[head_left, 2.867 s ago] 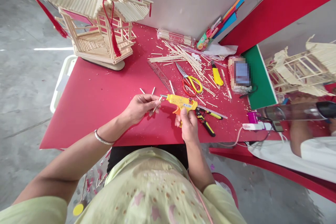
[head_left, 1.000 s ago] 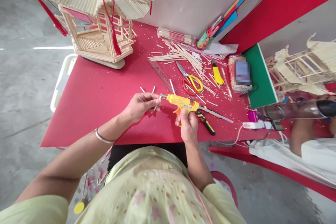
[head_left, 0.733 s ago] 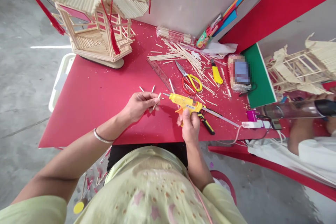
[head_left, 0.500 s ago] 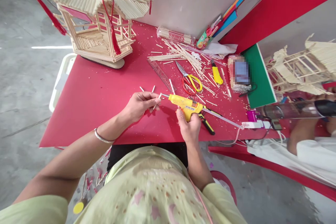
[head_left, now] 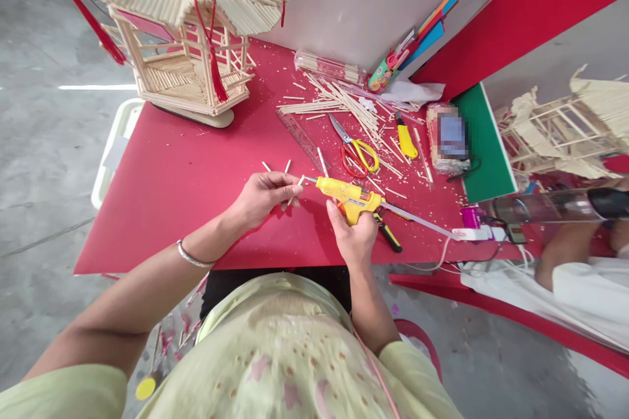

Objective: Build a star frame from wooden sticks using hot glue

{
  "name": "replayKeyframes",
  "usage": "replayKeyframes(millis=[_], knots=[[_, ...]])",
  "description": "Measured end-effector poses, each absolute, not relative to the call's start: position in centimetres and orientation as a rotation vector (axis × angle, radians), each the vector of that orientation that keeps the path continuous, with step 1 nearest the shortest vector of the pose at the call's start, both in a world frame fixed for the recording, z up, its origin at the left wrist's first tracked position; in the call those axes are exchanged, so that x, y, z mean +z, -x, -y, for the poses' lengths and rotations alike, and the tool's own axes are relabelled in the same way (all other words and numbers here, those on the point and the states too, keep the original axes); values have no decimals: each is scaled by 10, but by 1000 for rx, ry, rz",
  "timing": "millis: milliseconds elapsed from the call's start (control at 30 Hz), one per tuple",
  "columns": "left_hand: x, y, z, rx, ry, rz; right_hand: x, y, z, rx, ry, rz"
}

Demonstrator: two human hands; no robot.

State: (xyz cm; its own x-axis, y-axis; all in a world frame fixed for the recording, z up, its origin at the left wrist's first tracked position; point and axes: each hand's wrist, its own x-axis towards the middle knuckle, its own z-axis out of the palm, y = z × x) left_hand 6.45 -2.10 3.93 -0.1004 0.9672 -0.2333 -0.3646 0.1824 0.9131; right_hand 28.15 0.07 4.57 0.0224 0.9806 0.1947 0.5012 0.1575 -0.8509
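Note:
My left hand [head_left: 269, 198] pinches a short wooden stick [head_left: 300, 182] between thumb and fingers, over the front middle of the red table. Wrapped round the handle of a yellow hot glue gun [head_left: 346, 196] is my right hand [head_left: 358, 232]. The gun's metal nozzle points left and is at the stick's upper end; whether they touch I cannot tell. A long clear glue stick [head_left: 420, 219] juts from the gun's back. Short cut sticks [head_left: 287, 166] lie just beyond my left hand. A black and yellow tool [head_left: 389, 234] lies partly behind my right hand.
Scissors [head_left: 361, 152], a ruler [head_left: 304, 141], a yellow utility knife [head_left: 405, 137] and loose sticks [head_left: 356, 105] lie on the red table [head_left: 162, 209]. A stick-built pavilion model [head_left: 196, 78] stands back left. A power strip [head_left: 479, 234] is at right, near another person's arm [head_left: 565, 249].
Both hands stay almost still, with the nozzle held at the stick. My right thumb shifts very slightly on the glue gun.

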Motion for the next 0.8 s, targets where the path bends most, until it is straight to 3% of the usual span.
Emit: replayKeyframes(millis=[800], knots=[[43,-66,21,1299,-743,-1141,33,-289,-5,626,1484,1642]])
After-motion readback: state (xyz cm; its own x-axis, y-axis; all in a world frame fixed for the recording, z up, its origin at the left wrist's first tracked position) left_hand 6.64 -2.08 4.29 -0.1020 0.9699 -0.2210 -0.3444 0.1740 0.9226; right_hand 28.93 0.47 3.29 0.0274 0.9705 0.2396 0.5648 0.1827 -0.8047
